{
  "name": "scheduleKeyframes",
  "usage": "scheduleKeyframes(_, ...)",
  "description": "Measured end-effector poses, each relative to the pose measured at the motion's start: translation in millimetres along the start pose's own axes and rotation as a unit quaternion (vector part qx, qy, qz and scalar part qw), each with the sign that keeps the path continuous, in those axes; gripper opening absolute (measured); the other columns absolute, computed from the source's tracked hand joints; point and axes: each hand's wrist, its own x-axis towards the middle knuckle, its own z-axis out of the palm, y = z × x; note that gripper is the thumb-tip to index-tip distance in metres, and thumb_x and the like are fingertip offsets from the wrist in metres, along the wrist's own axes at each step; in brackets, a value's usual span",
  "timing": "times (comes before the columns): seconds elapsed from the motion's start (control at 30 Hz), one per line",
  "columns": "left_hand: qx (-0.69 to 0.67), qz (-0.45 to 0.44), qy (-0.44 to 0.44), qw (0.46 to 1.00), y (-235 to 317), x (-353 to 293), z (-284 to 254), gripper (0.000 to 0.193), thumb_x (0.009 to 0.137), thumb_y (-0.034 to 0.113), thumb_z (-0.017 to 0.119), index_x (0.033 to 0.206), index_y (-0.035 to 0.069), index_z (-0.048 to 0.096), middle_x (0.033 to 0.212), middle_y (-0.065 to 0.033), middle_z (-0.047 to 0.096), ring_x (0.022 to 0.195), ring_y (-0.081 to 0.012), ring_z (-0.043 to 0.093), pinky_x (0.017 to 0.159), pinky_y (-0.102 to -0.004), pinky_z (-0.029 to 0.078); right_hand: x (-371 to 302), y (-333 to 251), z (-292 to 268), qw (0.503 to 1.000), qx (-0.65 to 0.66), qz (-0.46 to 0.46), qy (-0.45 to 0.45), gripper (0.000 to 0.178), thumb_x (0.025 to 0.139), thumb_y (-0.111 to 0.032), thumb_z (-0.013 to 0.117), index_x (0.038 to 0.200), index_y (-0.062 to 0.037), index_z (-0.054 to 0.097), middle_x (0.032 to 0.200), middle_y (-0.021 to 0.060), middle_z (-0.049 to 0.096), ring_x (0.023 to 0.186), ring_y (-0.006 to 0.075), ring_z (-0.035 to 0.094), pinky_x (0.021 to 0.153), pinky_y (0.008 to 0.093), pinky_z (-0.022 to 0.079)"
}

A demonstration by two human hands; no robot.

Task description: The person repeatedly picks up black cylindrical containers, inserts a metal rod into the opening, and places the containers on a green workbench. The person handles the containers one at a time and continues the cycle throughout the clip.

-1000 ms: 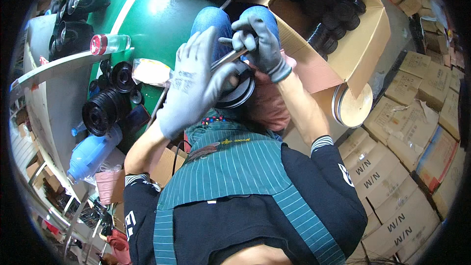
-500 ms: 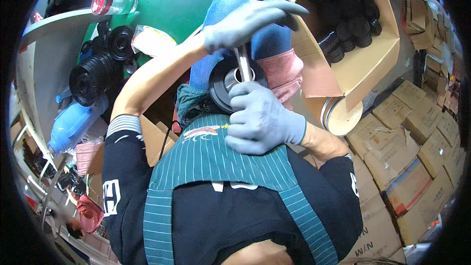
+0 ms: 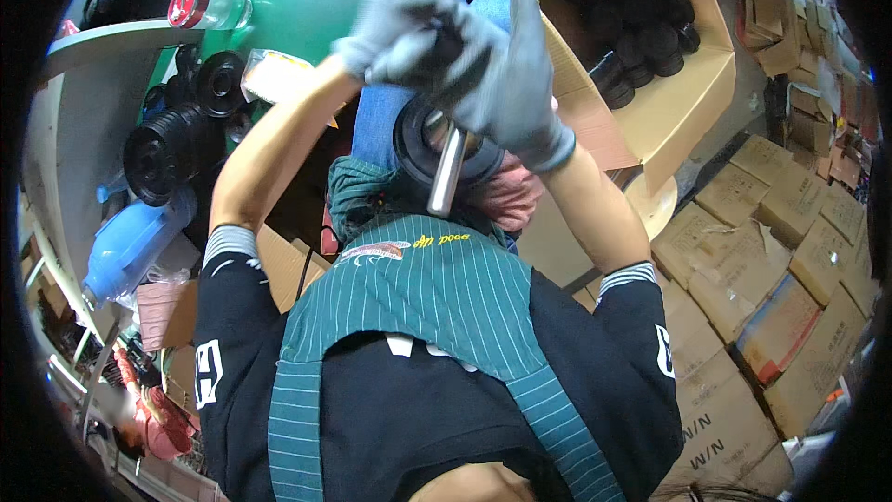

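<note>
My gloved left hand (image 3: 400, 28) is raised at the upper middle, its fingers smeared by motion. Close against it, partly overlapping, is my gloved right hand (image 3: 520, 84), thumb stretched up and fingers pointing left; I see no grip on anything. A black round disc (image 3: 409, 163) with a metal ring at its centre rests by my lap. From its middle a shiny metal rod (image 3: 448, 172) leans toward my apron. The rod's far end is partly hidden under my right hand.
An open cardboard box (image 3: 692, 116) with black round pieces stands at the upper right. Flat cartons (image 3: 715, 270) cover the right side. At left are stacked black discs (image 3: 158, 158), a blue plastic container (image 3: 139, 242) and a red-lidded jar (image 3: 209, 7).
My right hand has let go of the rod and moved up to my left hand. The rod has swung from leaning away to leaning toward me. My left hand has shifted slightly up and left.
</note>
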Motion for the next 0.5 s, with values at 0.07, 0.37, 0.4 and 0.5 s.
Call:
scheduleKeyframes(0.07,-0.044,-0.255,0.091,0.962,37.1,-12.9,-46.9,0.047,0.109,0.032,0.059,0.153,0.015,0.062,0.151,-0.0255,0.062,0.133,-0.0292,0.063,0.115,-0.0423,0.046,18.7,10.7,-45.6,0.967,0.175,-0.023,-0.186,0.099,0.106,-0.080,0.015,0.162,-0.0021,0.038,0.141,0.0246,0.062,0.140,0.0387,0.057,0.129,0.0565,0.035)
scheduleKeyframes(0.37,0.589,-0.173,-0.311,0.726,200.8,-63.6,66.5,0.038,0.101,0.033,0.057,0.082,0.008,0.078,0.074,-0.0170,0.074,0.070,-0.0348,0.076,0.064,-0.0476,0.060,16.2,7.0,-2.9,0.993,0.012,0.020,0.116,0.106,0.102,-0.083,0.018,0.173,-0.0051,0.010,0.162,0.0307,0.046,0.153,0.0453,0.040,0.125,0.0584,0.030)
scheduleKeyframes(0.4,0.563,-0.130,-0.179,0.796,180.8,-76.7,77.1,0.034,0.097,0.031,0.060,0.080,0.009,0.079,0.074,-0.0164,0.075,0.071,-0.0335,0.077,0.062,-0.0482,0.060,23.0,12.9,-14.1,0.994,-0.015,0.020,0.103,0.113,0.096,-0.089,0.017,0.174,-0.0073,0.011,0.158,0.0320,0.050,0.149,0.0456,0.045,0.119,0.0611,0.035)
scheduleKeyframes(0.5,0.619,-0.216,-0.134,0.743,168.9,-76.3,99.5,0.033,0.096,0.036,0.064,0.084,0.009,0.080,0.078,-0.0176,0.077,0.074,-0.0340,0.078,0.065,-0.0476,0.061,49.5,30.0,-56.7,0.998,0.009,0.023,0.062,0.121,0.090,-0.097,0.017,0.174,-0.0095,0.014,0.156,0.0330,0.052,0.144,0.0458,0.050,0.113,0.0654,0.039)
